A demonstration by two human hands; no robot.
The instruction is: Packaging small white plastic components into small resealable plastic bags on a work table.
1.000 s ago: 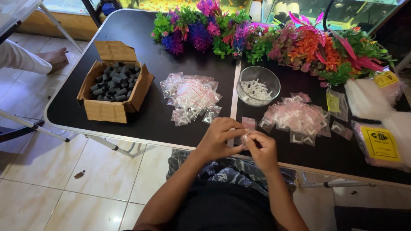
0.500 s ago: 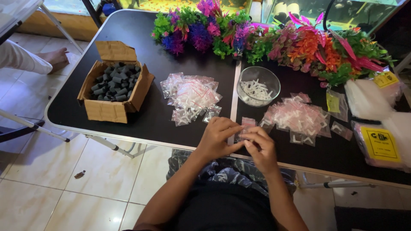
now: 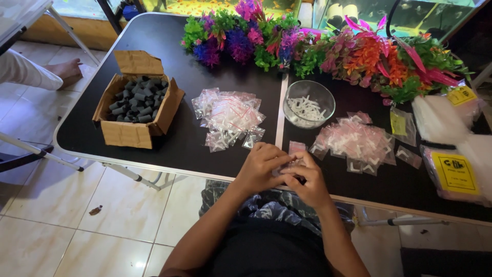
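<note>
While pinching a small clear bag (image 3: 293, 165) at the counter (image 3: 205, 149) edge, both hands' fingers (image 3: 277, 163) clenched, flanked by bag piles (image 3: 228, 117), glass bowl (image 3: 308, 102) behind.

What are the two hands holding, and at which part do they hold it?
Both the left hand and the right hand pinch a small clear plastic bag at its lower end; the exact grip is hidden.

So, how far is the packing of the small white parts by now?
Done, it seems: a pile of small clear bags with white pieces on the left and a second pile on the right. In hand: the left hand and right hand meet on one small bag at the table edge. Left: the glass bowl holds loose white pieces.
</note>
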